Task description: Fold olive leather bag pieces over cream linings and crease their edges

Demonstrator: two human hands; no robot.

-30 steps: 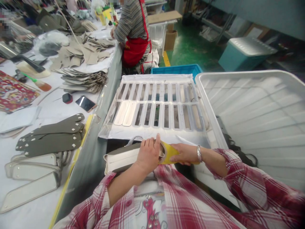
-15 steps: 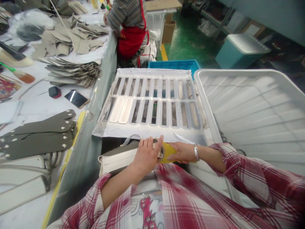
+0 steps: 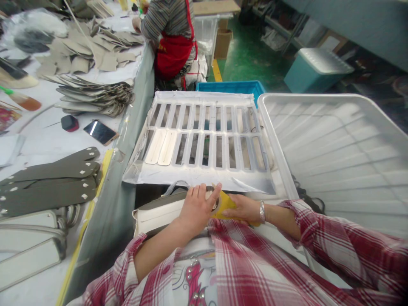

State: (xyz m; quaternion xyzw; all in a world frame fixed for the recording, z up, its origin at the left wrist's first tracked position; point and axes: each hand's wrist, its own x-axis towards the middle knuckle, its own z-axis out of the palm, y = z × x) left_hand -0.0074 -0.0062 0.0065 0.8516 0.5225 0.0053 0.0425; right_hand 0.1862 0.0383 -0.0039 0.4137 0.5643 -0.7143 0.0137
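My left hand (image 3: 195,212) lies over the right end of a bag-like piece (image 3: 159,217) with a white panel, a dark grey edge and a zip. The fingers are wrapped over that end, and the index finger points towards my right hand. My right hand (image 3: 244,208), with a silver bracelet at the wrist, is closed around a flat yellow tool (image 3: 227,203). The tool's left end meets the bag piece by my left fingers, where a round dark opening shows. Exactly what kind of tool it is, I cannot make out. Both hands are close to my lap.
Ahead stands a white slotted rack (image 3: 204,176) with two white strips (image 3: 161,146) on it. A large white bin (image 3: 334,136) is at right, a blue crate (image 3: 231,86) behind. The left table holds grey strips (image 3: 60,182), a phone (image 3: 100,132) and stacked pieces (image 3: 95,95). A person in a red apron (image 3: 174,57) sits beyond.
The view has shifted slightly. The yellow tool and my right hand have tilted a little beside the bag piece's end; my left hand keeps nearly the same place.
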